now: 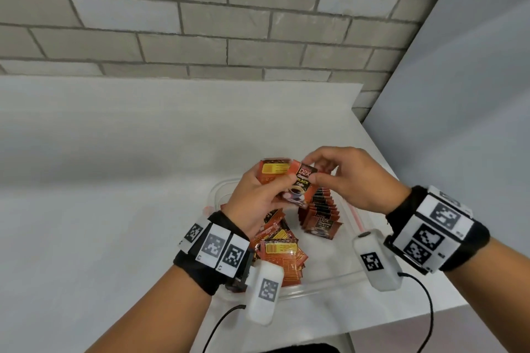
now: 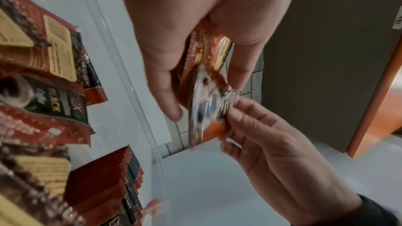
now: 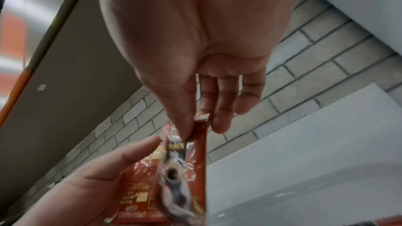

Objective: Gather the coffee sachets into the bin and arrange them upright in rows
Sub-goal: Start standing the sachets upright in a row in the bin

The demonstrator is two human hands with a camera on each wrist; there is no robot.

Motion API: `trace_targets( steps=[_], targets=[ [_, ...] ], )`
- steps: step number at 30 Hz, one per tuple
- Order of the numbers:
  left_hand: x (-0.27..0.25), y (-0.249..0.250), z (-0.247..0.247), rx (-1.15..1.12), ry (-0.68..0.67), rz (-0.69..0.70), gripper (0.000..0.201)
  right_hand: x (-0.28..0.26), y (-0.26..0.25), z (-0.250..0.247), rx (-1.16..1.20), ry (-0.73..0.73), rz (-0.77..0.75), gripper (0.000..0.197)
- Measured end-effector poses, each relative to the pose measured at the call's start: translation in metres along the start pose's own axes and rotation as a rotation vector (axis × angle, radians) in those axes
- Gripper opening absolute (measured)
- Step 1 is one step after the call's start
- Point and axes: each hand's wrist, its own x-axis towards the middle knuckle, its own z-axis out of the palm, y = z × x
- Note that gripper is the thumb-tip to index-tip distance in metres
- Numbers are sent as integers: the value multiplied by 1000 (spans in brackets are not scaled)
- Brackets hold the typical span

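White counter; both hands (image 1: 258, 195) (image 1: 352, 178) pinch red-black sachet (image 1: 301, 185).

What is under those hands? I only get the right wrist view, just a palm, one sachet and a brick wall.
Observer: A clear plastic bin sits below them on the white counter.
Operator: Anything in it yet?
Observer: Yes. A row of upright sachets stands on its right side.
Operator: And on the other side?
Observer: A loose pile of sachets lies flat and jumbled on the left.
Operator: Is the left hand holding only that one sachet?
Observer: No. The left hand holds a second sachet behind the front sachet, which the right hand pinches.
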Motion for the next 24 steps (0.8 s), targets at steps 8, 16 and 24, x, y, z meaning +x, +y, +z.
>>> trace_targets(
  steps=[8, 16, 24],
  targets=[
    [3, -3, -21, -116, 120, -15, 25, -13, 45, 28, -478, -429, 256, 30],
    [3, -6, -24, -102, 73, -32, 21, -2, 47, 42, -798, -502, 266, 18],
    [3, -4, -27, -109, 77, -32, 25, 0, 44, 45, -917, -542, 218, 5]
  ],
)
